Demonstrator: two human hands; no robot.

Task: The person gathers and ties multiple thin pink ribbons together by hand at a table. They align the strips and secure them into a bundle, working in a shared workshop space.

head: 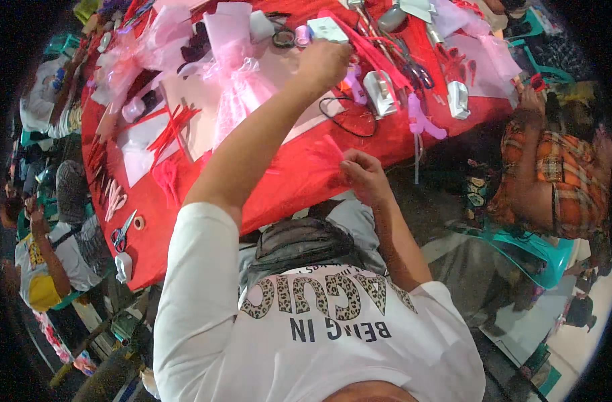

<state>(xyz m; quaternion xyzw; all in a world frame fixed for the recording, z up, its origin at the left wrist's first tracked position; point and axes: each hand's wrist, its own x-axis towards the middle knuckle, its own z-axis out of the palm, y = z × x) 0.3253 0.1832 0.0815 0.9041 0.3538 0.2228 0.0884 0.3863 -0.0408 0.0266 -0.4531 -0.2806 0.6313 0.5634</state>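
Note:
My left hand (326, 64) reaches across the red-covered table (286, 196), its fingers bent down beside a small white box (328, 30) that bears print. Whether those fingers hold anything is hidden. Near the table's front edge, my right hand (367, 175) pinches a bright pink fuzzy stem (332, 145), likely a pipe cleaner, between thumb and fingers. Under my left forearm lies a pink-wrapped bouquet (231, 68) with a sheer bow, on pale pink wrapping sheets (185, 100). A pink spool (302, 36) and black scissors handles (284, 38) sit beyond my left hand.
Purple glue guns (420, 120), a white device (380, 93) and a black cord (348, 128) lie to the right, below bundled pink stems (374, 53). Red stems (173, 130), scissors (122, 233) and a tape roll (139, 222) are left. A person (552, 176) sits at right.

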